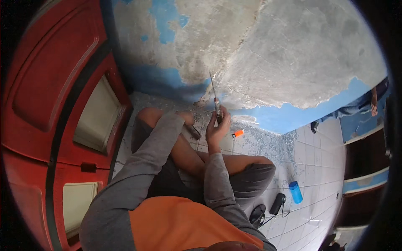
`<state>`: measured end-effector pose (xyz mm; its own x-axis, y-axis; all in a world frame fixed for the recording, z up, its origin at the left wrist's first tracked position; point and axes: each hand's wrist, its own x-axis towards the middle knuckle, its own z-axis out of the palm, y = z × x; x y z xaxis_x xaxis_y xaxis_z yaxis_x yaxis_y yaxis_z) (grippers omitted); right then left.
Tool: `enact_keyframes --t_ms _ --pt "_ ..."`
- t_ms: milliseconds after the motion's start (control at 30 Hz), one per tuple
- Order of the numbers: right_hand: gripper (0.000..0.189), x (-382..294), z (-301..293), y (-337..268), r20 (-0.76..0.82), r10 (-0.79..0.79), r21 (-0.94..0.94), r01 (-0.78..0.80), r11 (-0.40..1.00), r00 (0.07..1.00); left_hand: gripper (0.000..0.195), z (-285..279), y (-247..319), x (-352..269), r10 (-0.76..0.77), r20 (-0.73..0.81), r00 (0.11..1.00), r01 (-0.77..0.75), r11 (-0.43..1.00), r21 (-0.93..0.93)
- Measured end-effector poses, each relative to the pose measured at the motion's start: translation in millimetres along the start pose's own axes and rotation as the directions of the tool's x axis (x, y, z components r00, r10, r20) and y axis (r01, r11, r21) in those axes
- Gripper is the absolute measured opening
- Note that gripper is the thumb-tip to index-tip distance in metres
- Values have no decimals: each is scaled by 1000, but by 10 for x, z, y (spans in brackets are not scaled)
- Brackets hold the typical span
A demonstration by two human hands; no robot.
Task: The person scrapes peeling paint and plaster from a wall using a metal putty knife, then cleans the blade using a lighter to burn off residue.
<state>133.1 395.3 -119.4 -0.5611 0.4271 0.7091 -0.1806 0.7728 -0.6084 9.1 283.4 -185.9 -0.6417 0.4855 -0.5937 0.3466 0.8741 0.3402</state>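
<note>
My right hand (218, 127) grips the worn handle of a slim tool with a long thin metal shaft (213, 84), which looks like a screwdriver. Its tip points up at the wall (216, 62), over a rough broken seam in the plaster; whether it touches is not clear. My left hand (186, 118) is curled near my knee, closed around a dark brown cylindrical object (192, 131) that sticks out below it. Part of that object is hidden by the hand and sleeve. An orange lighter (238, 133) lies on the floor, right of my right hand.
A red door (94, 125) with pale panels stands close on my left. Paint flakes cover the tiled floor (273, 147) along the wall's base. At right lie a blue bottle (296, 192), a black cylindrical object (278, 204) with a strap, and a dark sandal (258, 215). Another person's hand (374, 109) shows far right.
</note>
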Motion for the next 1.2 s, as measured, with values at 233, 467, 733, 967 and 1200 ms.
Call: enact_keyframes --t_ms 233,467,733,967,1200 --pt "42 -234 246 501 399 -27 -375 189 907 917 67 -70 -110 -24 30 43 999 -33 996 78" --pt "39 -314 168 210 278 96 -274 -17 962 956 46 -53 -24 -107 -7 99 995 5 1000 18" --pt "29 -178 47 273 130 113 -175 -89 980 985 58 -255 128 -205 189 -322 928 -308 875 -373" --pt "35 -330 112 307 215 450 -24 -456 889 866 55 -133 23 -52 258 -671 695 -571 766 -296" --pt "42 -620 289 315 275 623 165 -674 720 733 41 -171 24 -95 297 -543 785 -523 787 -326"
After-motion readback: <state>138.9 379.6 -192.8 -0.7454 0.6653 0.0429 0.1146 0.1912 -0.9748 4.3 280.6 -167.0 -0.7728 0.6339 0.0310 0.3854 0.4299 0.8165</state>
